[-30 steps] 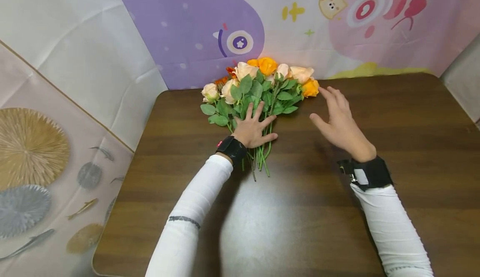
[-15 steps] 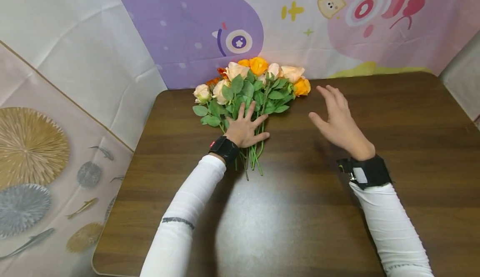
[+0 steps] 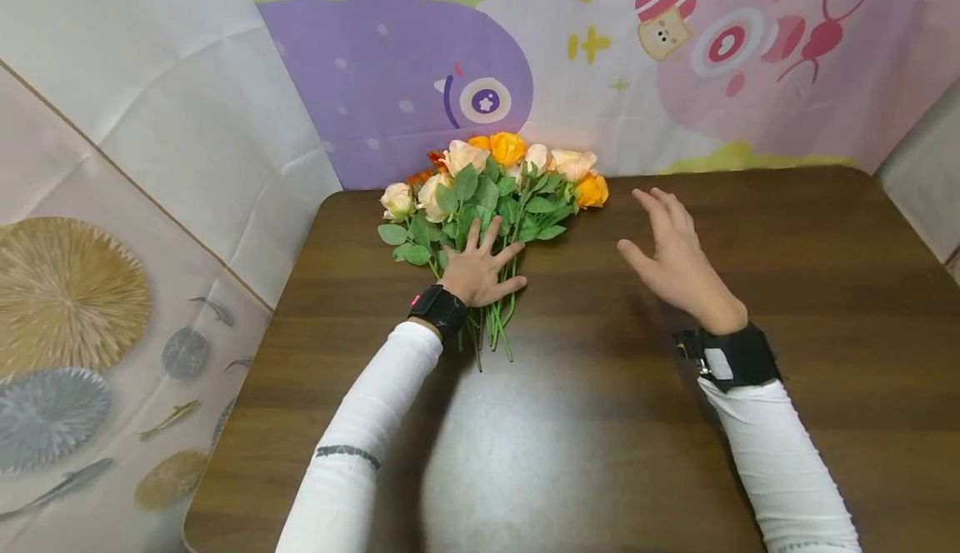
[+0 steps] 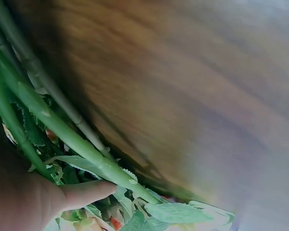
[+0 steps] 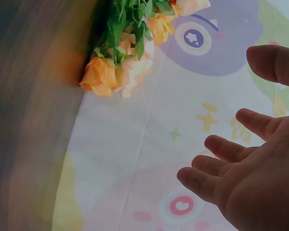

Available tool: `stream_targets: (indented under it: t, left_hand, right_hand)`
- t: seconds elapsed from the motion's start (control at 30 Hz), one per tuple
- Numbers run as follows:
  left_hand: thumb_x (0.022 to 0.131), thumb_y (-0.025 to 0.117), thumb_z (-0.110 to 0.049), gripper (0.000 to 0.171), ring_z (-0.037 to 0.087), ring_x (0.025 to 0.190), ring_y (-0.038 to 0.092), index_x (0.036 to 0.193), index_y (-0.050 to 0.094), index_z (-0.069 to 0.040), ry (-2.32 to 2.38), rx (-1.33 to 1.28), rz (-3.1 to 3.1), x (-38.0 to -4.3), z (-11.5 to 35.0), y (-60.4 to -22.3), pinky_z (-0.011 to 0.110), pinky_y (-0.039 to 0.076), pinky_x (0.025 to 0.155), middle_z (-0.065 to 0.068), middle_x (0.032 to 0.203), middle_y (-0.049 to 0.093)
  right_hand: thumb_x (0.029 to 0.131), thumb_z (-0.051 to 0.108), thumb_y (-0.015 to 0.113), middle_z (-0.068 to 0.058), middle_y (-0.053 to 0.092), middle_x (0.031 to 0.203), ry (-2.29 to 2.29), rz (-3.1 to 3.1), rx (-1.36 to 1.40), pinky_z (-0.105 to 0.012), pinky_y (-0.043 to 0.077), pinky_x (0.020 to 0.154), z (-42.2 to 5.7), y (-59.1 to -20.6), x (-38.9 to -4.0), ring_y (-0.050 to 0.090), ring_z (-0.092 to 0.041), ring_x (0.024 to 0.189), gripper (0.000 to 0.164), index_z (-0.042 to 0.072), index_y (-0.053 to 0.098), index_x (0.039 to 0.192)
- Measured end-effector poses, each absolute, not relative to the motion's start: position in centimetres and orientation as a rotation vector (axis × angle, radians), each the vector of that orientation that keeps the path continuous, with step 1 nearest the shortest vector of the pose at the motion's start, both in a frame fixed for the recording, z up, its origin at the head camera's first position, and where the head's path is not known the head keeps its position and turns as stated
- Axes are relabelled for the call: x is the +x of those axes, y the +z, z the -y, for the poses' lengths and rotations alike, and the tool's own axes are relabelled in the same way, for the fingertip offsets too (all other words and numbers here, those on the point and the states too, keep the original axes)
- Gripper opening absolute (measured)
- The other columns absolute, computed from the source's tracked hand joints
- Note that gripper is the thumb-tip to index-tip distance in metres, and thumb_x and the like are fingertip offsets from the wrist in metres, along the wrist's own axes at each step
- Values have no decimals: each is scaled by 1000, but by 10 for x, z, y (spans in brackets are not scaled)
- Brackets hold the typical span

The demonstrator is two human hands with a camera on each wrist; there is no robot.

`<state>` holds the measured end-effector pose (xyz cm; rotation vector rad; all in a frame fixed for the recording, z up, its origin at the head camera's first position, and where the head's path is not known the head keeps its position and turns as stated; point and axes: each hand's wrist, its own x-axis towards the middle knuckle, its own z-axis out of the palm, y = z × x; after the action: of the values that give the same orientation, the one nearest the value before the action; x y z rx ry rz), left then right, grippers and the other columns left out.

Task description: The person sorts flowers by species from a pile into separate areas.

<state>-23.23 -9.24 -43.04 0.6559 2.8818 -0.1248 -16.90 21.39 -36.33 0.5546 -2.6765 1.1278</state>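
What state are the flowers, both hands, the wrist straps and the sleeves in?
Flowers: lying on the table, blooms toward its far edge
Left hand: fingers spread over the stems
Right hand: holding nothing, apart from the flowers
Left wrist strap: wrapped in place
Right wrist strap: wrapped in place
Sleeves: reaching down to the straps

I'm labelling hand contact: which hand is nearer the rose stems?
Left. The left hand lies over the rose stems with its fingers spread; the right hand is off to the right, apart from them.
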Motion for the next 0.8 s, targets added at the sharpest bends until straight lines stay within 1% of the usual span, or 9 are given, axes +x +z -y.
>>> stream_targets:
  t: [0.2, 0.47, 0.8]
  left_hand:
    - [96, 29, -73, 72, 41, 151, -7, 158, 15, -41, -152, 647, -2907, -232, 99, -431, 79, 29, 98, 8, 166, -11]
    - [97, 27, -72, 71, 41, 150, -7, 159, 16, -38, -156, 624, -2889, -223, 108, -434, 79, 28, 98, 9, 166, -11]
    - [97, 31, -70, 72, 43, 150, -5, 159, 20, -35, -89, 616, -2933, -224, 118, -435, 80, 28, 97, 11, 167, -7]
  right_hand:
    - [96, 17, 61, -31, 16, 157, 1109, 2669, 566, -72, 14, 110, -213, -364, -169, 11, -52, 145, 69, 2, 27, 154]
    - [96, 17, 61, -31, 16, 157, 1082, 2701, 568, -73, 16, 108, -210, -371, -166, 11, -53, 144, 69, 2, 27, 154]
    - [97, 17, 61, -31, 15, 157, 1049, 2686, 566, -72, 19, 108, -210, -362, -166, 12, -53, 144, 68, 3, 26, 154]
